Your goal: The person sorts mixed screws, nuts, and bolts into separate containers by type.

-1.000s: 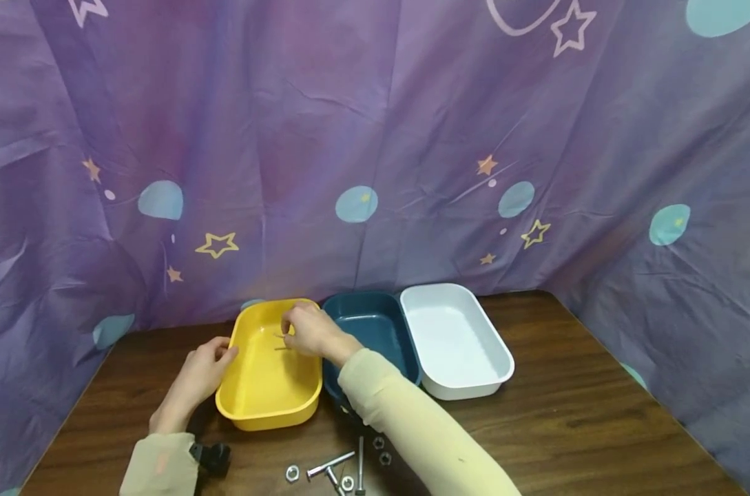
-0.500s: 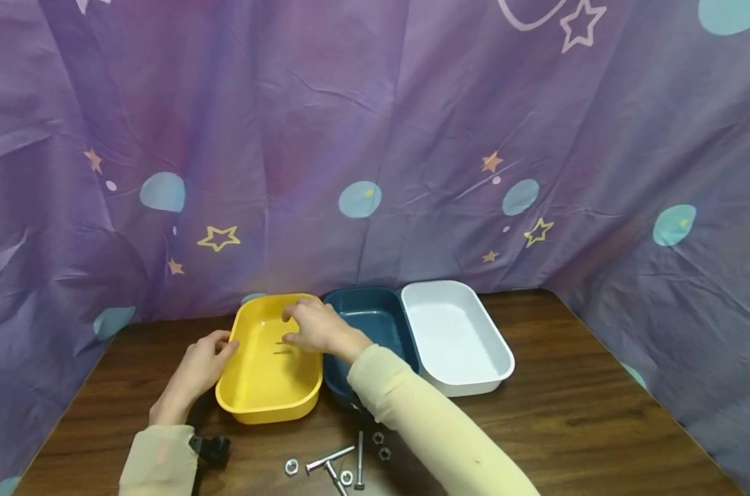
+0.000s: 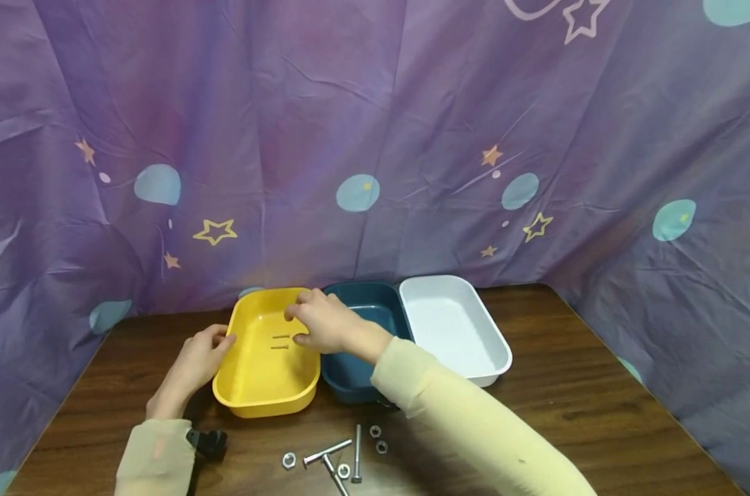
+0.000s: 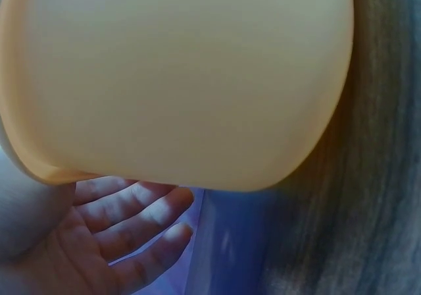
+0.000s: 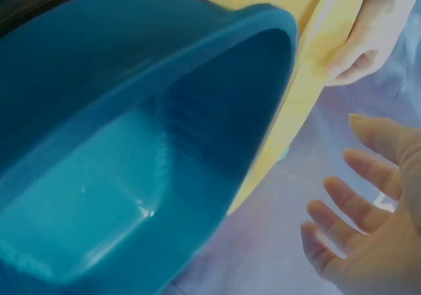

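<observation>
My left hand holds the left rim of a yellow tray, its fingers along the outside wall in the left wrist view. Two thin, dark screw-like pieces lie side by side on that tray's floor. Over the tray's right rim is my right hand, thumb and fingers spread apart with nothing between them. The right wrist view shows this hand with loose fingers, beside the dark blue tray.
A white tray stands right of the dark blue one. On the wooden table in front lie several bolts and nuts. A purple patterned cloth hangs behind. A black device is at the left wrist.
My right thumb and fingers have parted and moved slightly right, leaving the thin pieces in the yellow tray fully visible. The left hand stays at the rim.
</observation>
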`<state>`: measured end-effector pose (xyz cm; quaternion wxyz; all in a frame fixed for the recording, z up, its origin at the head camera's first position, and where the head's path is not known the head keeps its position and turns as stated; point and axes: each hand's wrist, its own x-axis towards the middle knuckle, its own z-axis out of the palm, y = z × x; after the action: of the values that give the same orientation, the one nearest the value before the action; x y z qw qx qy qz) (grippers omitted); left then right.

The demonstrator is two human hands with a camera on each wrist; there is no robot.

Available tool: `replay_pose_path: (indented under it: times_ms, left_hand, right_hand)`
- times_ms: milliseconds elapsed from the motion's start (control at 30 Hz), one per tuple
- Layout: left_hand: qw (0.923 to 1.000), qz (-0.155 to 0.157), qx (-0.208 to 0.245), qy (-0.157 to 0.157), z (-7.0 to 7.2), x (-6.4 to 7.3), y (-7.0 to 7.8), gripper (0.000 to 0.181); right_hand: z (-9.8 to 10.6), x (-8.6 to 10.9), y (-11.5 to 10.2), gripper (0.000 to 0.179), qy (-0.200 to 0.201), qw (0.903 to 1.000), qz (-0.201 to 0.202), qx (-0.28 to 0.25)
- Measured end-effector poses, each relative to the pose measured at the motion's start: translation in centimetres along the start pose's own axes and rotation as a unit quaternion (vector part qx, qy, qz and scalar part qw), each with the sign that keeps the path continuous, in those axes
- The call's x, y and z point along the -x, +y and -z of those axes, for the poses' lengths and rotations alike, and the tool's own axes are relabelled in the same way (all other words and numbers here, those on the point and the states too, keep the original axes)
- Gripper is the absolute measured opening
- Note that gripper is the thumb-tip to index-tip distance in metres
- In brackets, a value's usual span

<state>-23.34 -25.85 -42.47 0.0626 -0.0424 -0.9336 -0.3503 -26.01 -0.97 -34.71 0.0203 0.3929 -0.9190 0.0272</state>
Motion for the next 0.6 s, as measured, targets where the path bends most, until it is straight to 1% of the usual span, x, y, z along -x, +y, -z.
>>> replay_pose_path:
  times_ms: [167, 267, 367, 500, 600]
  left_hand:
    - [1.0, 0.001, 0.001, -0.002, 0.0, 0.0, -0.1, 0.037]
    - [1.0, -0.001, 0.0, 0.001, 0.0, 0.1, -0.1, 0.036]
    - [1.0, -0.003, 0.002, 0.003, 0.0, 0.1, -0.1, 0.036]
    - [1.0, -0.002, 0.005, 0.002, 0.0, 0.0, -0.1, 0.038]
    - [1.0, -0.003, 0.0, 0.009, -0.1, 0.1, -0.1, 0.037]
  right_hand:
    - [0.2, 2.0, -0.2, 0.036, 0.014, 0.999, 0.035, 0.025]
    - [-0.3, 3.4, -0.3, 0.036, 0.027, 0.9969, 0.063, 0.04]
    - [-0.8, 5.2, -0.5, 0.035, 0.049, 0.9926, 0.096, 0.055]
    - [-1.7, 7.6, -0.6, 0.034, 0.07, 0.9872, 0.136, 0.045]
    - [-2.4, 9.0, -0.5, 0.031, 0.074, 0.9842, 0.159, 0.022]
